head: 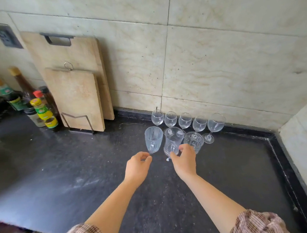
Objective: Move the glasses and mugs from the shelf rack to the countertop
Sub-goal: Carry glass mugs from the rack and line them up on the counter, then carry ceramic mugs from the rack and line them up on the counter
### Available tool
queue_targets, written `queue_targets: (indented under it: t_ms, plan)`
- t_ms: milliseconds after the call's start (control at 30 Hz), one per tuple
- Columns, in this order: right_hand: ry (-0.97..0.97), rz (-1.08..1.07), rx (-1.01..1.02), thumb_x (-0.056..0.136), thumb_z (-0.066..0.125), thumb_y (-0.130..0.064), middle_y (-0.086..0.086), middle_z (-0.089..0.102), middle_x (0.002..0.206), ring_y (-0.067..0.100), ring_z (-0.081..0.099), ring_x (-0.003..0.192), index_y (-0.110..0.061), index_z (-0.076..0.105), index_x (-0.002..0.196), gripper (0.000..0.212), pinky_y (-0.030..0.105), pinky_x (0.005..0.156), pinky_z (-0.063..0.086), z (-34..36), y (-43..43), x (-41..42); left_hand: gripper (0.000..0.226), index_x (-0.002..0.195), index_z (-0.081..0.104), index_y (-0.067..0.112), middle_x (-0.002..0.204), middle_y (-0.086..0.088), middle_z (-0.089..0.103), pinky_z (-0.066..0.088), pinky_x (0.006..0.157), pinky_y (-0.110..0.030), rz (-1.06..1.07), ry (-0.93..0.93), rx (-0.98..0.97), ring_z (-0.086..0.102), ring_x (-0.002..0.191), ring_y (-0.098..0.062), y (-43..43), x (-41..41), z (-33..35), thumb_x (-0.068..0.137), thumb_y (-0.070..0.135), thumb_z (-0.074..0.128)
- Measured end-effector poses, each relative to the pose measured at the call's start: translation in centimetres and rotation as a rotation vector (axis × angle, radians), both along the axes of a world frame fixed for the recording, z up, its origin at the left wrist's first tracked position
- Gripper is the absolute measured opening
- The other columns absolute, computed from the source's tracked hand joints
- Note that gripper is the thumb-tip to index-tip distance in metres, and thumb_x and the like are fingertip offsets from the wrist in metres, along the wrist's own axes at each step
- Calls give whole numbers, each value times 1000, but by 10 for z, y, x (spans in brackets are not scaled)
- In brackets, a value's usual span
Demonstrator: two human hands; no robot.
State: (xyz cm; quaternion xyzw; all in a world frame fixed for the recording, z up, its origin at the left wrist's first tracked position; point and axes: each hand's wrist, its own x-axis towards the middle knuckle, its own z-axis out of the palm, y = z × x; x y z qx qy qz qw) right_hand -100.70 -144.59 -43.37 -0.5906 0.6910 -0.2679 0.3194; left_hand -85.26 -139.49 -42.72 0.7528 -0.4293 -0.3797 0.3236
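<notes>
Several wine glasses [185, 120] stand in a row on the black countertop [79, 169] against the tiled wall. In front of them stand a ribbed glass mug [153, 139], a clear glass mug [173, 138] and a cut-pattern tumbler [194, 140]. My left hand [137, 167] is just in front of the ribbed mug, fingers curled, fingertips at its base. My right hand [184, 162] has thumb and fingers at the handle and base of the clear mug. The shelf rack is out of view.
Two wooden cutting boards [76, 89] lean in a wire stand at the back left. Several sauce bottles [40, 109] cluster left of them. A raised black edge [282, 160] and a tiled wall close off the right side.
</notes>
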Motion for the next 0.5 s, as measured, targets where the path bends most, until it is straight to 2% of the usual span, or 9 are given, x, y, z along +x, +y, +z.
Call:
queue_targets:
  t_ms: [100,167,333,500]
  plan:
    - [125,246,-6,90,59,-30,5,47,125,22,44,118,-11,48,122,40,34,92,42,10,30,42,29,119,61,20,121,-1,63,50,81,-30,35,-140,-38,59,105,-17,43,46,13,93,29,51]
    - [215,398,-36,91,57,-33,5,47,128,23,42,122,-12,46,126,42,37,97,42,17,57,77,31,122,58,22,122,-2,60,48,79,-30,68,-252,-45,58,100,-17,82,81,22,94,31,48]
    - [337,743,-139,93,53,-40,4,45,134,24,36,126,-17,42,133,47,39,98,40,38,149,173,37,130,48,22,129,-5,50,47,87,-37,195,-506,26,53,112,-25,207,159,48,95,34,42]
    - [405,1035,-238,92,50,-44,5,41,138,26,34,128,-19,40,136,51,44,97,39,54,270,257,36,127,49,18,129,-8,51,47,92,-43,367,-655,116,47,118,-29,360,217,67,94,31,43]
